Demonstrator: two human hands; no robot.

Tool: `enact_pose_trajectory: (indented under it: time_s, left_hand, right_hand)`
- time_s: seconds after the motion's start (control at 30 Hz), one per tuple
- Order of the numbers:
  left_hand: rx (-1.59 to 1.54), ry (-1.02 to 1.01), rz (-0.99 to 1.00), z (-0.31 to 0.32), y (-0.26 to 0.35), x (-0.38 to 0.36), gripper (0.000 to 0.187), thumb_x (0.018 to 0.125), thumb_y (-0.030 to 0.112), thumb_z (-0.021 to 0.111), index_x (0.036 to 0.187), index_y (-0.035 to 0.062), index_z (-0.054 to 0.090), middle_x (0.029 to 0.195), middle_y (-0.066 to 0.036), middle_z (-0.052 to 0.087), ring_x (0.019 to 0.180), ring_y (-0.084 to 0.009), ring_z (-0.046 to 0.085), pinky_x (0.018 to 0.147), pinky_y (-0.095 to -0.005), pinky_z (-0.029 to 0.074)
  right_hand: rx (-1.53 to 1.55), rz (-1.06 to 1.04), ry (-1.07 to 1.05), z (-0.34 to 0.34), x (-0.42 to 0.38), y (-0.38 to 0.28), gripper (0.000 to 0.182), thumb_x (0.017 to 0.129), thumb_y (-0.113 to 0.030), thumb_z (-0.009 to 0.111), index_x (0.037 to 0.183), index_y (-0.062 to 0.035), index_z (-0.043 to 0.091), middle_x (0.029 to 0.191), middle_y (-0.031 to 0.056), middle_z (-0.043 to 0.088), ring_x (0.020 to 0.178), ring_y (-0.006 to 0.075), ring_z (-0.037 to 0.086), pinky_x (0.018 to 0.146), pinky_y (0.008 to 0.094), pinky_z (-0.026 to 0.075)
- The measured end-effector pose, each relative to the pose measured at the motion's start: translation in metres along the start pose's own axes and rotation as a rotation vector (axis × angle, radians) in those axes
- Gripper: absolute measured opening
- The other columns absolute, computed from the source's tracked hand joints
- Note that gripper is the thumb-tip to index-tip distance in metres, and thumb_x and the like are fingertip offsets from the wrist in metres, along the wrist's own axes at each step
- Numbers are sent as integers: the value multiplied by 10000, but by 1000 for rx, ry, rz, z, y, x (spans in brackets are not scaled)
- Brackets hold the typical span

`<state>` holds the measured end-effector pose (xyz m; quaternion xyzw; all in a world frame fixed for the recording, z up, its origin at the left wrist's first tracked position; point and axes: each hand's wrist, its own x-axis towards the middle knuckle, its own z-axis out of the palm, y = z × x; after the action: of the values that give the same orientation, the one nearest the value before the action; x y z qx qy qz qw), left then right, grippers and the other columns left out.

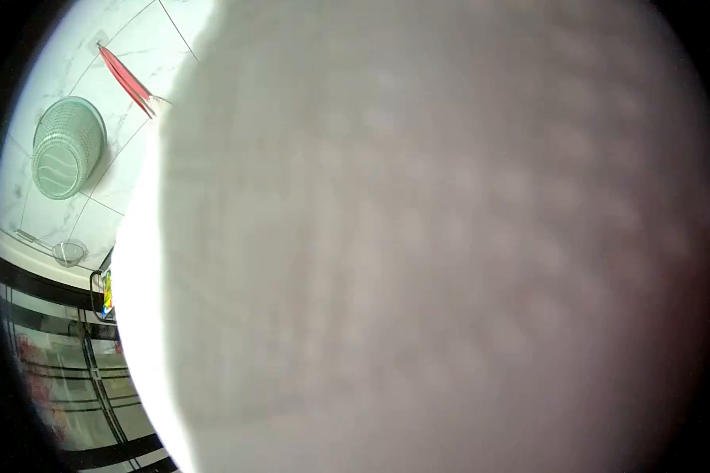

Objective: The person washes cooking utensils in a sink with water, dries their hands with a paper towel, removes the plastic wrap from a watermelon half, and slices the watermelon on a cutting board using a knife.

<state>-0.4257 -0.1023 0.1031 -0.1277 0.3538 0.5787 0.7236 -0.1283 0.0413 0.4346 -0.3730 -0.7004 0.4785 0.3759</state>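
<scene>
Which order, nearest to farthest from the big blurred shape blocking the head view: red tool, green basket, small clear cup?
No hand shows; order judged in the picture only.
1. red tool, upper left, tip at the edge of the blurred shape.
2. small clear cup, left, and green basket, above it: too close to call.

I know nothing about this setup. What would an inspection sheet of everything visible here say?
Surface: white marble-patterned tiled surface, seen only at far left.
Job's things: pale green ribbed plastic basket; red folded strip-like item, identity unclear.
Clutter: small clear glass-like cup; colourful packet, partly hidden.
Hands: nothing seen.
Cables: thin dark wire-like loop, unclear.
Surroundings: large blurred grey mass blocks most of the view; dark-framed glass panel below.
</scene>
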Motion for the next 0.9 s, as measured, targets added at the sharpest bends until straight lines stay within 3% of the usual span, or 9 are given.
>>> enact_pose_trajectory:
  time_s: [0.1, 0.17, 0.3, 0.5, 0.8, 0.9]
  left_hand:
    - [-7, -125, -21, -3, 2, -1, 389, 1011, 361, 365, 677, 187, 462, 520, 52, 406, 353, -84, 304, 317, -241, 243]
    - [7, 163, 19, -7, 1, 4, 393, 1015, 355, 358, 671, 196, 465, 526, 45, 410, 350, -94, 290, 317, -241, 222]
    - [-15, -15, 40, -10, -4, 0, 389, 1006, 374, 395, 667, 189, 447, 519, 46, 379, 354, -98, 289, 311, -251, 233]
    - [-29, 84, 39, 0, 1, -6, 344, 1006, 325, 384, 754, 121, 498, 534, 15, 363, 379, -110, 265, 334, -261, 237]
    - [-24, 52, 12, -14, -1, -2, 344, 1003, 331, 387, 747, 128, 496, 540, 14, 375, 384, -117, 280, 348, -273, 246]
    - [-88, 139, -6, -26, -7, 12, 341, 1003, 325, 388, 750, 125, 498, 539, 13, 376, 386, -115, 280, 349, -270, 247]
  right_hand:
    - [-14, 4, -5, 3, -2, 2, 310, 881, -108, 552, 1179, -22, 552, 1230, 178, 558, 1055, 237, 570, 888, 318, 463]
    - [-20, 10, -9, 3, -3, 2, 307, 880, -103, 552, 1176, -23, 554, 1223, 174, 560, 1048, 233, 570, 883, 316, 464]
    - [-35, 17, -23, 3, -4, 5, 302, 877, -95, 554, 1171, -24, 560, 1210, 165, 565, 1034, 226, 571, 874, 313, 465]
    - [-47, 26, -28, 1, -7, 12, 295, 874, -81, 556, 1163, -27, 568, 1191, 152, 572, 1013, 216, 572, 860, 307, 468]
    - [-81, 34, -27, 3, -7, 14, 286, 869, -62, 559, 1152, -30, 580, 1161, 132, 583, 982, 200, 573, 838, 298, 471]
    - [-91, 39, -25, 2, -8, 16, 283, 867, -55, 560, 1148, -32, 584, 1151, 125, 587, 971, 194, 573, 831, 295, 472]
